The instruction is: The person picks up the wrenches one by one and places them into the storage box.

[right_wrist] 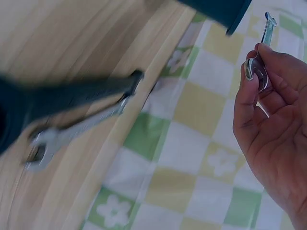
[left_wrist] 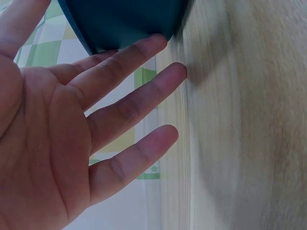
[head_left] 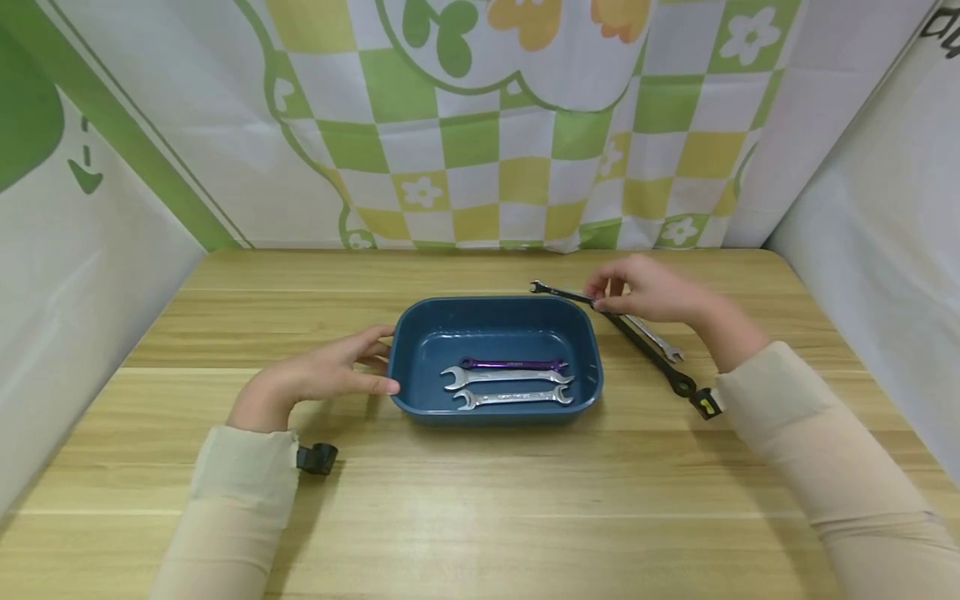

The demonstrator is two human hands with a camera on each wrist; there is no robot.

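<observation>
A dark blue plastic tub (head_left: 495, 418) sits mid-table. In it lie a purple wrench (head_left: 517, 364) and two silver open-end wrenches (head_left: 513, 377), (head_left: 513, 397), roughly side by side. My left hand (head_left: 330, 367) is against the tub's left end, thumb at the rim; its fingers (left_wrist: 129, 108) are spread and nearly straight. Beyond the tub's right back corner, my right hand (head_left: 648, 287) pinches a slim wrench (head_left: 558, 292) between thumb and fingertips. The right wrist view shows that wrench (right_wrist: 268, 31) shiny, raised above the tabletop.
Below my right hand, a long black wrench (head_left: 645, 346) and a silver wrench (head_left: 660, 340) lie on the wooden table (head_left: 480, 517), right of the tub. A checked green-and-yellow curtain (head_left: 487, 167) hangs behind the table's back edge. White cloth walls stand at both sides.
</observation>
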